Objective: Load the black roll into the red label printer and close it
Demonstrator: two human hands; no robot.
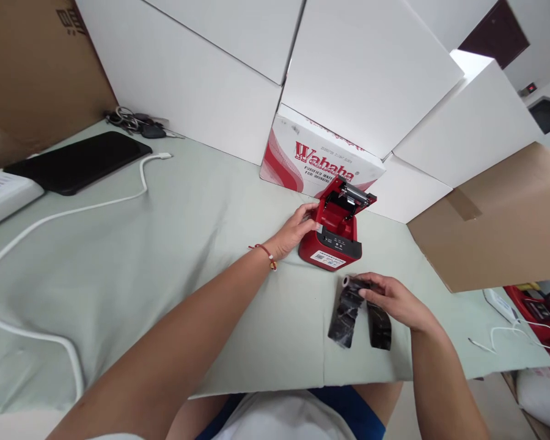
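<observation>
A red label printer (330,247) stands on the cloth-covered table, its lid (348,194) tipped up and its red inner bay exposed. My left hand (297,231) grips the printer's left side, with the thumb by the grey corner piece and the other fingers partly hidden behind. In front of the printer, to the right, my right hand (392,299) pinches a small roll of dark shiny film (355,293). A white core shows at the roll's left end. Two dark strips hang down from it toward the table's front edge.
Behind the printer sits a Wahaha water carton (293,150) against stacked white boxes (201,79). A black phone (87,160), keys (137,122) and a white cable (68,211) lie at the left. At the right are a cardboard box (495,226) and a red container (541,311).
</observation>
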